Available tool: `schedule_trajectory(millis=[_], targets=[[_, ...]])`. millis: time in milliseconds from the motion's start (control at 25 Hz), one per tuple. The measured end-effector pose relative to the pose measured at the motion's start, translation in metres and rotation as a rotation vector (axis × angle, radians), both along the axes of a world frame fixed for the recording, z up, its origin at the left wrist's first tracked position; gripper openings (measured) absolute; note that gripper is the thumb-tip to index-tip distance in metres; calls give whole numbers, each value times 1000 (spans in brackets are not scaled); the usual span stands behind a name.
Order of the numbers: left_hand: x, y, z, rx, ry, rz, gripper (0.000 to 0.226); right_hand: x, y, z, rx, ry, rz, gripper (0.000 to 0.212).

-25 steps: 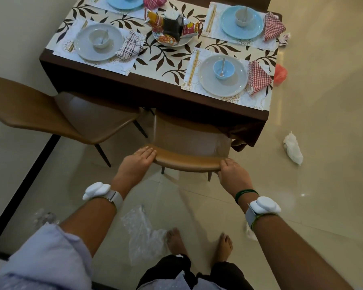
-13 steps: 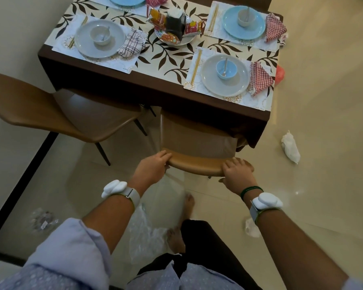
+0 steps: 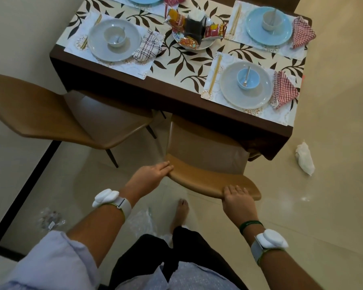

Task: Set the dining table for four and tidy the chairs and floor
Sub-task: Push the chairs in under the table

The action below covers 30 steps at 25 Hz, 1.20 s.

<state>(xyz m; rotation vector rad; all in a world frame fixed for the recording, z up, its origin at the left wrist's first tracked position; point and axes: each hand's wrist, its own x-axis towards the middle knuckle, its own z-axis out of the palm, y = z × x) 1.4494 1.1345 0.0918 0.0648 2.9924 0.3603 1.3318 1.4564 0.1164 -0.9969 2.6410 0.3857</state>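
A brown chair (image 3: 205, 181) stands at the near side of the dining table (image 3: 176, 97), its seat partly under the tabletop. My left hand (image 3: 150, 174) lies on the left end of its backrest with fingers fairly straight. My right hand (image 3: 237, 200) grips the right end of the backrest. The table carries place settings: grey plates with bowls (image 3: 246, 83), (image 3: 114, 38), a blue plate (image 3: 268, 26), chopsticks and folded checked napkins (image 3: 284, 88). A second brown chair (image 3: 50, 116) stands angled out at the left.
A crumpled white tissue (image 3: 305, 158) lies on the floor right of the table. Clear plastic wrappers lie on the floor near my feet (image 3: 142, 220) and at the left (image 3: 49, 218). A snack bowl (image 3: 194, 31) sits mid-table. A wall runs along the left.
The chair has slid forward toward the table with both hands on its backrest. I have stepped closer, one foot forward, and the view has moved nearer the table.
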Motion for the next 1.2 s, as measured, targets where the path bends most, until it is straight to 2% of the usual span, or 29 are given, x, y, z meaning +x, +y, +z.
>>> schedule_trajectory(millis=[80, 120, 240, 320, 360, 440, 560, 720, 920, 1000, 1080, 1200], targets=[[-2, -1, 3, 42, -48, -42, 50, -4, -2, 14, 20, -92, -24, 23], [-4, -4, 5, 58, -80, -66, 46, -6, -6, 25, 82, -168, -39, 31], [-16, -26, 26, 57, -112, -48, 42, -11, -47, 46, 146, -244, 10, 85], [-20, -53, 39, 44, -116, 62, 46, -4, -98, 52, 11, -280, 20, 103], [-18, -72, 45, 20, -98, 112, 48, 4, -129, 53, -88, -297, -1, 102], [-9, -123, 60, -37, -46, 174, 47, 25, -200, 58, -249, -313, -29, 85], [25, -208, 75, -121, -16, 202, 40, 61, -299, 57, -344, -301, -11, 67], [96, -341, 77, -217, -30, 265, 38, 115, -422, 51, -460, -288, -8, 59], [177, -479, 64, -263, -87, 340, 56, 185, -584, 45, -460, -402, 37, 63], [190, -505, 56, -265, -133, 278, 60, 205, -630, 33, -432, -450, 31, 64], [193, -525, 45, -254, -90, 201, 58, 220, -665, 16, -414, -437, -3, 65], [181, -533, 35, -270, -80, 131, 51, 223, -681, 4, -361, -289, 34, 43]])
